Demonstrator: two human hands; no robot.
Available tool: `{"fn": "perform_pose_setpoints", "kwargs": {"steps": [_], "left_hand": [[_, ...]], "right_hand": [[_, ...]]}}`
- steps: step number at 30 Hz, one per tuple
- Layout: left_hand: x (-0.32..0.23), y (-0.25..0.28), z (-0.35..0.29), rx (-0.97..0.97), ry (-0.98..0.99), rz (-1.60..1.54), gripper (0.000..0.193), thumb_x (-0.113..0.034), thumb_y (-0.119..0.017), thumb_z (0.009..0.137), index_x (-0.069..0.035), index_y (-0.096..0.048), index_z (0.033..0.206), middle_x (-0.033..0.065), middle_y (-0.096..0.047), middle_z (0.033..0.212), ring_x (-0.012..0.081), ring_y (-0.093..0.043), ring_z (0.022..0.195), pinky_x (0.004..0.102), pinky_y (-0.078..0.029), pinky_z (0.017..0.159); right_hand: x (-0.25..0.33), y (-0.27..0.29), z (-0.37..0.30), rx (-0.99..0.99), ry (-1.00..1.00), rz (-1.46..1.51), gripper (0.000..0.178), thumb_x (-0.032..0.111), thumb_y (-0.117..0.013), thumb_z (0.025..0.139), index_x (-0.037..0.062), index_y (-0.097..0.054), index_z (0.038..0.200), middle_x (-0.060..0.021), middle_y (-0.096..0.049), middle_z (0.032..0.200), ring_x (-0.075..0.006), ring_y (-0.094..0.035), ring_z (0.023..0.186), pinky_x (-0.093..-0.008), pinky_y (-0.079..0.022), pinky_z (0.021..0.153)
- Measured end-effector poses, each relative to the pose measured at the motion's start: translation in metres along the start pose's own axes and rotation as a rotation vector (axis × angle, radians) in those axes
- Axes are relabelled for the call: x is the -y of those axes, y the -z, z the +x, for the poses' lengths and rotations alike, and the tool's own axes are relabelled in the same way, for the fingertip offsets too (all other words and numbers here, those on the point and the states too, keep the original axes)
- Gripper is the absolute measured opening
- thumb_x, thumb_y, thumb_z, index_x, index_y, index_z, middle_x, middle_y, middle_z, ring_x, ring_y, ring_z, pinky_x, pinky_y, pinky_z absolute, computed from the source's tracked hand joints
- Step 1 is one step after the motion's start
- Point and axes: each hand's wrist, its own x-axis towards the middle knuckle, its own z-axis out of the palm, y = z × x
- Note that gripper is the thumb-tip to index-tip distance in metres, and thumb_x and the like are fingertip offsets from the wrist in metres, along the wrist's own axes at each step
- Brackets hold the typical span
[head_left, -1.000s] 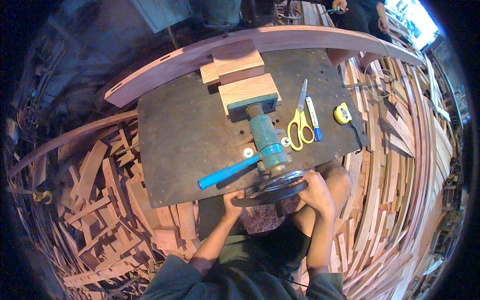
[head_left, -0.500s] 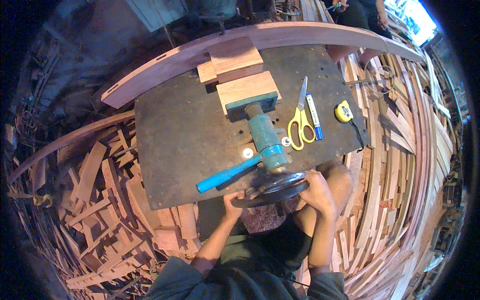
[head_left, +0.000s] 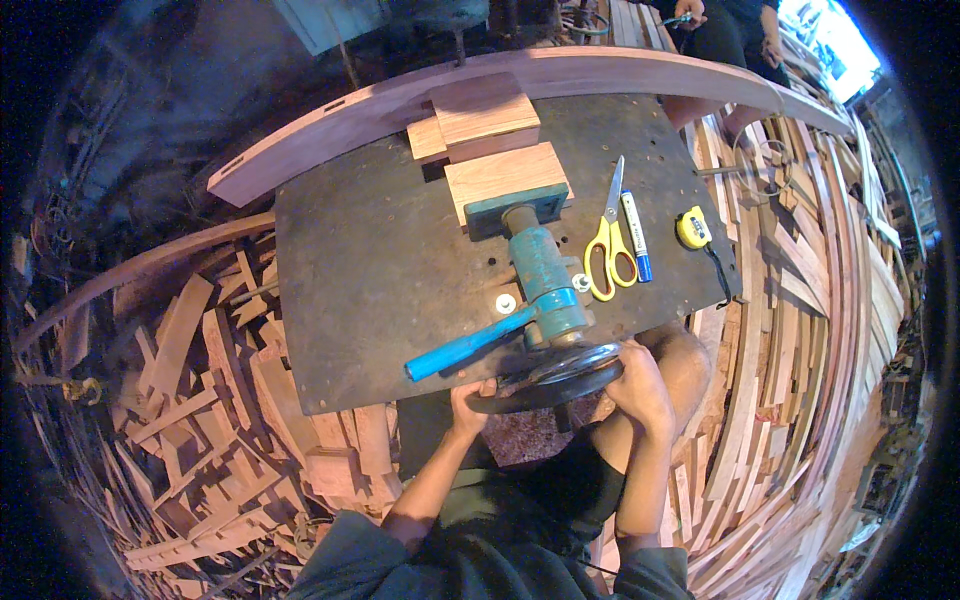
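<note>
A teal screw press (head_left: 540, 270) lies across a dark metal worktable (head_left: 370, 270). Its black handwheel (head_left: 550, 380) hangs over the near table edge. My left hand (head_left: 468, 402) grips the wheel's left rim and my right hand (head_left: 640, 385) grips its right rim. The press's jaw bears on a stack of light wooden blocks (head_left: 500, 160), which is set against a long curved reddish wooden beam (head_left: 560, 80) at the table's far edge. A blue lever handle (head_left: 455, 348) sticks out to the left of the press.
Yellow-handled scissors (head_left: 608, 245), a blue marker (head_left: 636, 238) and a yellow tape measure (head_left: 693, 228) lie on the table to the right of the press. Heaps of wood offcuts (head_left: 200, 400) and curved strips (head_left: 800, 330) surround the table. Another person (head_left: 730, 25) stands at the far right.
Both hands stay on the handwheel in nearly the same grip. The view has shifted slightly; nothing else has visibly moved.
</note>
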Motion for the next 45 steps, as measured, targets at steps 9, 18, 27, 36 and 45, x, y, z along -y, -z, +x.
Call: {"fn": "perform_pose_setpoints", "kwargs": {"steps": [9, 18, 27, 36, 45], "left_hand": [[-0.004, -0.002, 0.006, -0.055, -0.191, 0.005, 0.045, -0.023, -0.059, 0.09, -0.003, -0.042, 0.054, 0.0, -0.036, 0.052, 0.0117, -0.035, 0.049, 0.0317, -0.027, 0.048], [0.004, 0.001, 0.003, -0.025, -0.148, 0.043, 0.038, -0.018, -0.056, 0.089, -0.003, -0.043, 0.056, 0.0037, -0.038, 0.054, 0.0142, -0.04, 0.051, 0.0326, -0.032, 0.051], [0.025, -0.005, -0.001, -0.018, 0.001, 0.074, 0.036, -0.021, -0.055, 0.089, 0.002, -0.053, 0.061, 0.0076, -0.054, 0.06, 0.0195, -0.052, 0.059, 0.0354, -0.041, 0.062], [0.038, -0.007, -0.006, -0.218, -0.225, 0.136, 0.023, -0.011, -0.069, 0.077, -0.001, -0.056, 0.061, 0.0023, -0.053, 0.055, 0.0154, -0.051, 0.05, 0.0316, -0.038, 0.049], [0.032, -0.02, -0.002, -0.248, -0.189, 0.106, 0.028, -0.012, -0.06, 0.08, -0.002, -0.044, 0.059, 0.0049, -0.042, 0.055, 0.0147, -0.042, 0.05, 0.0323, -0.031, 0.05]], "right_hand": [[0.005, -0.002, -0.001, -0.023, -0.037, -0.027, 0.007, -0.003, -0.059, 0.064, -0.0015, -0.062, 0.07, -0.02, -0.063, 0.077, -0.0386, -0.059, 0.081, -0.0435, -0.046, 0.074], [0.0, -0.004, -0.001, -0.019, -0.033, -0.028, 0.006, 0.001, -0.06, 0.067, -0.0029, -0.061, 0.072, -0.0216, -0.062, 0.076, -0.0395, -0.058, 0.08, -0.0431, -0.046, 0.073], [0.005, 0.003, -0.003, 0.01, 0.039, -0.141, 0.005, 0.003, -0.064, 0.066, 0.0015, -0.064, 0.071, -0.0194, -0.064, 0.08, -0.0381, -0.059, 0.086, -0.0436, -0.045, 0.08], [0.011, 0.003, -0.004, 0.039, -0.032, -0.134, 0.015, 0.002, -0.064, 0.061, 0.0008, -0.065, 0.076, -0.0193, -0.065, 0.085, -0.038, -0.059, 0.088, -0.0431, -0.045, 0.081], [0.005, 0.011, -0.002, 0.069, -0.041, -0.088, 0.026, 0.002, -0.066, 0.059, 0.0006, -0.068, 0.085, -0.0198, -0.065, 0.088, -0.0388, -0.059, 0.09, -0.0434, -0.046, 0.086]]}}
